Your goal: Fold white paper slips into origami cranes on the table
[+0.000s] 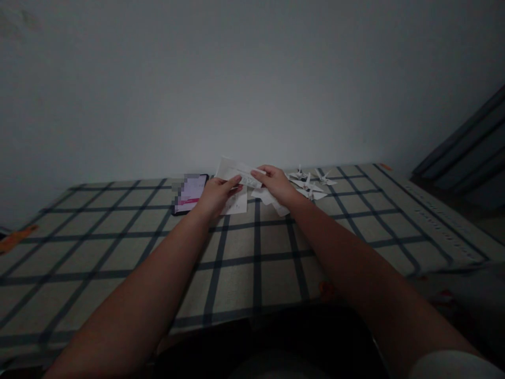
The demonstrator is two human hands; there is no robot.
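Two hands [218, 195] on one paper [232, 167]

Wall [252, 95]: dim grey light, palest above and right of the phone [195, 192], fading toward the corners.
Phone: screen lit, left side pixelated.
Folded paper [232, 168]: marks soft, right of the phone.
Checked cloth [272, 238]: lines bowed, lettering smeared far right of the phone.
Forearms [145, 284]: shadowed, lens-stretched below the phone.
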